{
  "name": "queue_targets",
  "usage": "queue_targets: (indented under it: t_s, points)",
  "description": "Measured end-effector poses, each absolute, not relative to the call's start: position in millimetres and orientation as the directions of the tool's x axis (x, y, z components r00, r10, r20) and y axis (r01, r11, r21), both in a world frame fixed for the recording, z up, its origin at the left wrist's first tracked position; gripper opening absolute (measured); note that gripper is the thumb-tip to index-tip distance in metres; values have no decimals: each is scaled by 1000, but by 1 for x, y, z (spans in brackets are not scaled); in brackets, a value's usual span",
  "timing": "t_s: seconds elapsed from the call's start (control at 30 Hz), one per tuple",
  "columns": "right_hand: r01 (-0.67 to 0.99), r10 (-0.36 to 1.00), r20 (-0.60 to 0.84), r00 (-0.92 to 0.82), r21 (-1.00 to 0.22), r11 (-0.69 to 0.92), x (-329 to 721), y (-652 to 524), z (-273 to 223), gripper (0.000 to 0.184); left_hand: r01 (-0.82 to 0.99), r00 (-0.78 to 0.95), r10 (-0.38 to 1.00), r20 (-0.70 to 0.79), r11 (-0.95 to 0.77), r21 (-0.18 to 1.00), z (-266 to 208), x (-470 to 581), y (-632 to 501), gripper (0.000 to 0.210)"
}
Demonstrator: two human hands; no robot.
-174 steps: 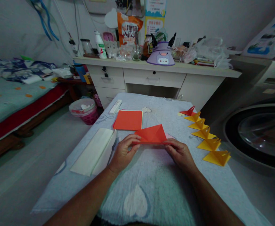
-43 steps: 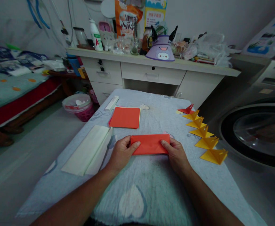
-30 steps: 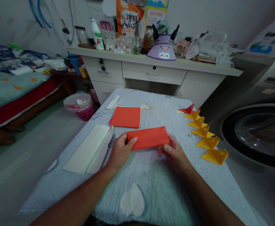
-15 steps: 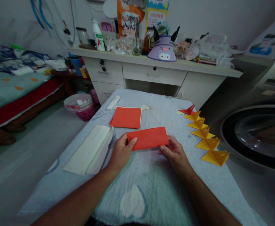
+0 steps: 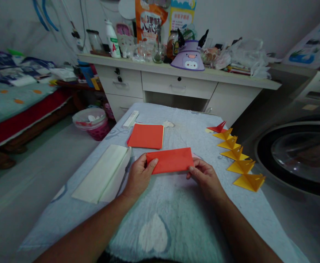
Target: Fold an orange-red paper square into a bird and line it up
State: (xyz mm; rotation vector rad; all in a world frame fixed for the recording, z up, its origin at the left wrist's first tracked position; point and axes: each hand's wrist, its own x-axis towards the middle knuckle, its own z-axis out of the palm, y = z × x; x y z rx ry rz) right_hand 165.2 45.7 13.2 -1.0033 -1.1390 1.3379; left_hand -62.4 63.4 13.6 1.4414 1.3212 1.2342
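A sheet of red origami paper [image 5: 172, 160], folded into a long rectangle, is held between my two hands above the cloth-covered table [image 5: 176, 204]. My left hand [image 5: 142, 171] pinches its left end, thumb on top. At the lower right corner, my right hand [image 5: 204, 175] grips the paper between thumb and fingers. Just beyond lies a stack of square red paper [image 5: 147, 136]. A pale folded paper or cloth piece [image 5: 101, 175] rests left of my left hand. Along the right edge stand several yellow folded paper cranes [image 5: 249, 181] and one red folded crane [image 5: 218, 127].
A small white box-like object [image 5: 131, 119] lies at the table's far left. Behind stands a white desk [image 5: 160, 78] crowded with jars, bags and a purple visor hat [image 5: 189, 56]. A pink waste bin [image 5: 96, 128] is on the floor at left, a washing machine [image 5: 308, 146] at right.
My right thumb has shifted up onto the paper's lower right corner. The folded red paper remains in both hands, and the whole view has moved slightly.
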Motion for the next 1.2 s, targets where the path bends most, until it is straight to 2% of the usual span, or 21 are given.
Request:
queue_targets:
  t_s: [0.13, 0.23, 0.37, 0.47, 0.8, 1.2]
  points:
    - [-341, 1000, -5, -2, -940, -5, 166, 46, 12, 23, 232, -23, 991, 135, -126, 965, 13, -63, 63, 19]
    - [-346, 999, -11, 39, -938, 3, 163, 47, 11, 37, 268, 9, 990, 143, -140, 953, 9, -62, 61, 23]
    - [-262, 1000, -21, 22, -965, -15, 160, 50, 6, 20, 272, 63, 988, 138, -150, 951, 7, -61, 58, 24]
    - [-262, 999, -36, 11, -964, -32, 161, 50, 4, 16, 213, 86, 989, 117, -133, 968, 9, -61, 57, 27]
    - [-316, 997, -69, -23, -946, -73, 158, 46, 12, 21, -4, 23, 999, 27, -26, 1000, 13, -65, 61, 23]
    - [-350, 989, -126, 74, -932, -93, 158, 47, 15, 26, 3, 27, 1000, 8, -8, 1000, 17, -63, 58, 26]
